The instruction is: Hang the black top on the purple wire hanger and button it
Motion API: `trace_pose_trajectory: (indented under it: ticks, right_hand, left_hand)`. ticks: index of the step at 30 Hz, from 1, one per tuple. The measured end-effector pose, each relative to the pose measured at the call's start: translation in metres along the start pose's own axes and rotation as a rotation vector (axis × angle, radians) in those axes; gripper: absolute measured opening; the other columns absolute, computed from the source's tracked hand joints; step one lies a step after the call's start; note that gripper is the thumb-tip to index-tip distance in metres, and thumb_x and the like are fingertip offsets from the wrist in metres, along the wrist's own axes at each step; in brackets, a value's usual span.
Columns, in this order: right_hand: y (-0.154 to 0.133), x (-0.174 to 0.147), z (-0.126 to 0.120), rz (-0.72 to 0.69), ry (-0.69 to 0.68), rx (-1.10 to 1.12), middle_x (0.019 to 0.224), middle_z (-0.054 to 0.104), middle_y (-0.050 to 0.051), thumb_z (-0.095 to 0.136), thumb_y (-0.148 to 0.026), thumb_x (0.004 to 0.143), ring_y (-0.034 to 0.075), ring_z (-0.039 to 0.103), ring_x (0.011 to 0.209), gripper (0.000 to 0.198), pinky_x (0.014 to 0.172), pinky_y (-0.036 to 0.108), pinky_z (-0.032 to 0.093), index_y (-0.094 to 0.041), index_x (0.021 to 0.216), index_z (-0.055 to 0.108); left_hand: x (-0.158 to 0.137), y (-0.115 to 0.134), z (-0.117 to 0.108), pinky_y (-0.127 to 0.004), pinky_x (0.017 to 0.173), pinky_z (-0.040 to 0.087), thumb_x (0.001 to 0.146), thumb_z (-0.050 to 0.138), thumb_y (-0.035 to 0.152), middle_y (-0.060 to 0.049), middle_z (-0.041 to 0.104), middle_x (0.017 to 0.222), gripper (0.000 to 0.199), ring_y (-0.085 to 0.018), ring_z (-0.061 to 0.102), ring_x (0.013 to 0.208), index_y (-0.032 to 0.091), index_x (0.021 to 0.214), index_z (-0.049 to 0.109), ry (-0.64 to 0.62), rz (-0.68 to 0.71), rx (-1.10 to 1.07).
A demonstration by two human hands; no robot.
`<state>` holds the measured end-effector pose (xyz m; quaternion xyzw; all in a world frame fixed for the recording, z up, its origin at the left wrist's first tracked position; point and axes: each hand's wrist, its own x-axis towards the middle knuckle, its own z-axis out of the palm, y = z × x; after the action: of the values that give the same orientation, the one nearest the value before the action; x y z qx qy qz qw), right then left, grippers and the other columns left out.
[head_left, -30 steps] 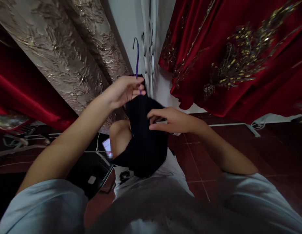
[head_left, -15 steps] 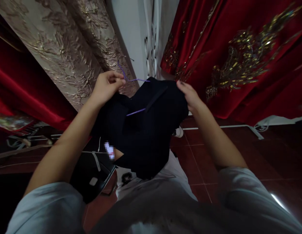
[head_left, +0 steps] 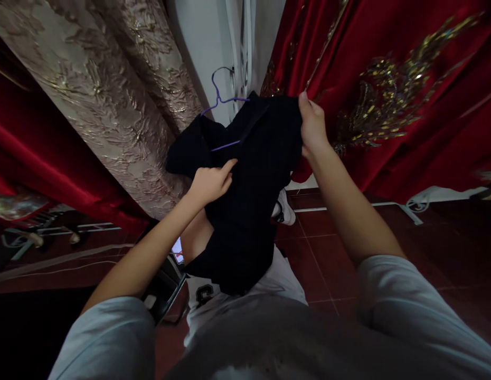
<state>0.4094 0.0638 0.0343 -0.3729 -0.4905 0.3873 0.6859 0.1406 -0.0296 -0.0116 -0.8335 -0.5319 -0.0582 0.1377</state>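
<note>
A black garment [head_left: 249, 174] hangs on a purple hanger [head_left: 219, 97], held up in front of the person above the red tiled floor [head_left: 332, 237]. The right hand [head_left: 312, 125] grips the garment's upper right edge. The left hand [head_left: 211, 182] pinches its front fabric. A red embroidered gown [head_left: 388, 89] hangs just behind, a beige brocade gown [head_left: 111, 100] to the left.

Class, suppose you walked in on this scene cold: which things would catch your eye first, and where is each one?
First the black garment held up at centre on a purple wire hanger, the right hand gripping its upper right edge and the left hand pinching the cloth lower down. Next, the red fabric with gold embroidery hanging at right. Then the beige brocade fabric hanging at left.
</note>
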Motion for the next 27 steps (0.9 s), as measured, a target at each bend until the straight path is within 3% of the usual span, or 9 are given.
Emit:
trace_pose_trajectory:
  ticks: [2,7,10,12,16,20,22,24,27]
  right_hand:
    - [-0.004,0.006,0.005,0.005,-0.027,0.006,0.063,0.053,-0.001,0.051,-0.059,0.104,0.012,0.057,0.087,0.048,0.078,0.029,0.043,-0.026,0.069,0.046]
    - [-0.001,0.016,0.015,-0.006,-0.084,0.014,0.064,0.054,-0.003,0.058,-0.066,0.096,0.011,0.054,0.077,0.046,0.073,0.029,0.042,-0.026,0.074,0.053]
    - [0.003,0.012,0.009,-0.093,-0.007,0.063,0.067,0.057,-0.002,0.070,-0.076,0.080,0.014,0.055,0.074,0.051,0.069,0.030,0.045,-0.028,0.073,0.054]
    - [0.003,0.003,-0.001,-0.150,0.084,0.095,0.071,0.060,-0.001,0.072,-0.080,0.073,0.017,0.057,0.076,0.053,0.071,0.033,0.048,-0.030,0.073,0.055]
    - [0.005,-0.032,-0.024,-0.131,0.170,0.104,0.082,0.068,0.001,0.072,-0.072,0.078,0.020,0.061,0.082,0.041,0.080,0.035,0.054,-0.032,0.075,0.060]
    - [0.009,-0.065,-0.045,-0.077,0.172,0.172,0.086,0.071,0.004,0.071,-0.059,0.087,0.020,0.067,0.089,0.038,0.086,0.036,0.056,-0.021,0.088,0.067]
    - [0.012,-0.081,-0.053,-0.055,0.152,0.150,0.092,0.072,0.005,0.071,-0.045,0.088,0.019,0.069,0.094,0.029,0.094,0.036,0.055,-0.018,0.097,0.070]
    - [0.017,-0.103,-0.058,-0.123,0.289,0.098,0.104,0.072,0.003,0.069,-0.030,0.085,0.017,0.069,0.103,0.022,0.104,0.035,0.052,-0.021,0.104,0.071]
    - [0.028,-0.150,-0.050,-0.268,0.652,0.039,0.119,0.071,0.001,0.064,-0.022,0.082,0.022,0.065,0.124,0.031,0.113,0.043,0.047,-0.034,0.110,0.069]
  left_hand:
    - [-0.001,0.002,0.004,-0.038,0.078,0.051,0.106,0.041,0.037,-0.015,0.076,0.097,0.056,-0.033,0.074,0.088,0.018,0.159,0.040,-0.023,-0.110,0.002]
    - [0.001,0.002,0.008,-0.042,0.075,0.054,0.107,0.039,0.044,-0.018,0.075,0.096,0.045,-0.037,0.074,0.088,0.015,0.129,0.065,-0.059,-0.227,-0.026]
    - [-0.002,0.003,0.008,-0.043,0.076,0.054,0.107,0.038,0.047,-0.019,0.075,0.096,0.047,-0.037,0.074,0.088,0.014,0.121,0.069,-0.066,-0.258,-0.055]
    - [-0.006,0.004,0.008,-0.043,0.078,0.054,0.107,0.039,0.050,-0.018,0.075,0.096,0.049,-0.036,0.074,0.088,0.017,0.130,0.067,-0.044,-0.264,-0.079]
    - [-0.021,0.013,0.011,-0.037,0.079,0.053,0.107,0.047,0.050,-0.008,0.076,0.093,0.046,-0.031,0.074,0.086,0.030,0.147,0.058,-0.012,-0.167,-0.223]
    - [-0.038,0.033,0.029,-0.030,0.071,0.049,0.101,0.063,0.044,-0.003,0.077,0.089,0.028,-0.025,0.073,0.082,0.028,0.122,0.073,-0.060,-0.096,-0.490]
    - [-0.047,0.046,0.044,-0.028,0.071,0.048,0.097,0.069,0.044,-0.003,0.075,0.085,0.022,-0.022,0.071,0.079,0.024,0.104,0.075,0.006,-0.114,-0.635]
    - [-0.054,0.058,0.060,-0.027,0.071,0.047,0.096,0.070,0.044,-0.003,0.070,0.081,0.024,-0.020,0.067,0.076,0.021,0.092,0.071,0.164,-0.194,-0.776]
    - [-0.061,0.070,0.080,-0.022,0.063,0.042,0.098,0.066,0.041,0.001,0.059,0.072,0.024,-0.014,0.058,0.066,0.020,0.088,0.061,0.386,-0.393,-1.015]
